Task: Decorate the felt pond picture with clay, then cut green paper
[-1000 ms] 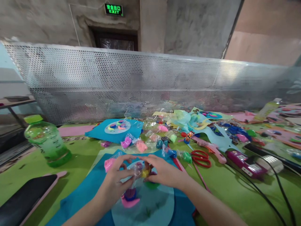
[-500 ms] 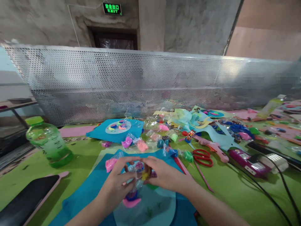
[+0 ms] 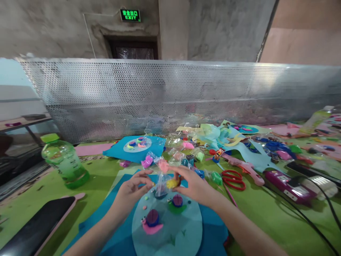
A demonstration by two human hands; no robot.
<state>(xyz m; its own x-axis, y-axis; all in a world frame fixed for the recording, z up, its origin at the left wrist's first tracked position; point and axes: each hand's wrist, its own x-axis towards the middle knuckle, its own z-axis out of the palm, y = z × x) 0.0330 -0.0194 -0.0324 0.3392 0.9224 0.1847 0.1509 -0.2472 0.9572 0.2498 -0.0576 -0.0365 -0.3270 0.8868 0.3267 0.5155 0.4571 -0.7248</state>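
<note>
1. Yellow, rough-surfaced soft clay lump (image 3: 173, 183) is pinched between thumb and fingers of the right hand (image 3: 193, 181), above the pale-blue oval paper (image 3: 149, 245).
2. Left hand (image 3: 134, 188) is held just apart from the lump, fingers curled, thumb and fingertips close; a tiny yellow fleck seems to show there, but whether it is pinched cannot be told.
3. Crinkled clear plastic bag (image 3: 161, 185) is seen between the hands; it is best kept folded clear of the clay.
4. Step judged as portioning clay: the lump should be gripped lightly, small bits pulled off, the rest kept wrapped against drying.
5. Finished pieces should not be brushed by the wrists: pink clay snail with round purple-and-blue shell (image 3: 152, 217), green clay snail with similar shell (image 3: 177, 201).
6. Oval is backed by matte bright-blue paper (image 3: 213, 238) on the green bench (image 3: 255, 213).
</note>
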